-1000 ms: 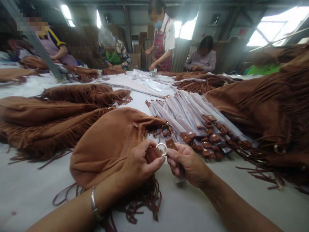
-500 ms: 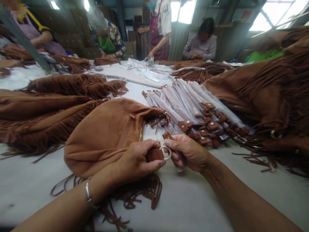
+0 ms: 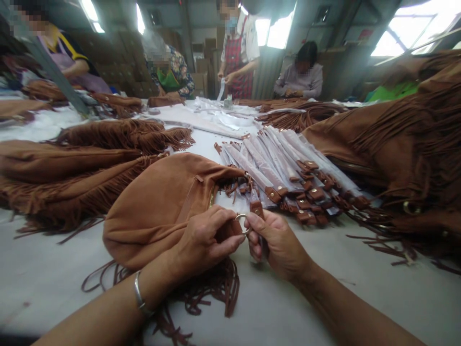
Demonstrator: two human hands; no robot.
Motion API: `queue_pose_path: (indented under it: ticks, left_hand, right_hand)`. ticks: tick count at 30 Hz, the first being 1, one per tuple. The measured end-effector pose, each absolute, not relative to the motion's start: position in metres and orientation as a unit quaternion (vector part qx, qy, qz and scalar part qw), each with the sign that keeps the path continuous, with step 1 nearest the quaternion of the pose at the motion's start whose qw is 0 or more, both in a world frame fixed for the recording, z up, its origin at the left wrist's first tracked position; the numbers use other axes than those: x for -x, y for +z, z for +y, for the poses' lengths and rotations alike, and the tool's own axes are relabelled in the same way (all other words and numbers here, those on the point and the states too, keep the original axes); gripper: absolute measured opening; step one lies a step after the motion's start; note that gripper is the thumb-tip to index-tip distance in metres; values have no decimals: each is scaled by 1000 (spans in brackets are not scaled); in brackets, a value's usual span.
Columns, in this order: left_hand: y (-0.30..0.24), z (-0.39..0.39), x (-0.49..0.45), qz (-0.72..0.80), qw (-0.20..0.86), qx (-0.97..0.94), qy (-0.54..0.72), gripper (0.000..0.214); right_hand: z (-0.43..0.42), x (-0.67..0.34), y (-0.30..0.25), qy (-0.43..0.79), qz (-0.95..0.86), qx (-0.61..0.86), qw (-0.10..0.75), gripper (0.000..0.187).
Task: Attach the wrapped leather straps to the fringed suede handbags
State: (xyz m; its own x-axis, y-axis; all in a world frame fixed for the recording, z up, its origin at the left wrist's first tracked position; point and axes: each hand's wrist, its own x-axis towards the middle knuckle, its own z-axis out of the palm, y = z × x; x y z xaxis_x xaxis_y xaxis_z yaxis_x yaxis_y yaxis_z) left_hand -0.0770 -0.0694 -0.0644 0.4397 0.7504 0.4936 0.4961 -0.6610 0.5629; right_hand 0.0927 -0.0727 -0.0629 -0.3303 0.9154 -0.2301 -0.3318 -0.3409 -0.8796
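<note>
A brown suede bag lies on the table in front of me, its fringe spread beneath my left forearm. My left hand is closed on the bag's leather tab, which carries a pale metal ring. Between thumb and fingers, my right hand pinches a brown leather strap with a metal snap near its end. That strap end stands upright beside the ring, and my right thumb tip is at the ring's edge. Whether the strap passes through the ring, I cannot tell.
Several plastic-wrapped straps lie piled behind my right hand. Fringed bags are heaped on the left and on the right. Across the white table, several people work, one in a red checked apron.
The strap end in my right hand has turned more upright beside the ring. Both hands stay close together. Across the table, the person in the checked apron now holds up a pale strip.
</note>
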Motion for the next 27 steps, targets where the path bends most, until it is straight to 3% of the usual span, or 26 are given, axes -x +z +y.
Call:
queue_pose_path:
  ticks: [7,14,21,27]
  left_hand:
    - [-63,-66,79,333,132,-872,333,26]
    - [-59,-73,66,370,-29,-881,293,28]
    - [-61,-73,64,347,-56,-916,193,30]
    - [-59,-76,67,324,-45,-932,156,30]
  right_hand:
    - [-61,-109,-56,677,-502,397,364,30]
    - [-72,-99,-55,624,-499,427,423,31]
    - [-63,-120,-48,649,-594,398,262,35]
    - [-56,-134,-46,639,-642,374,197,38]
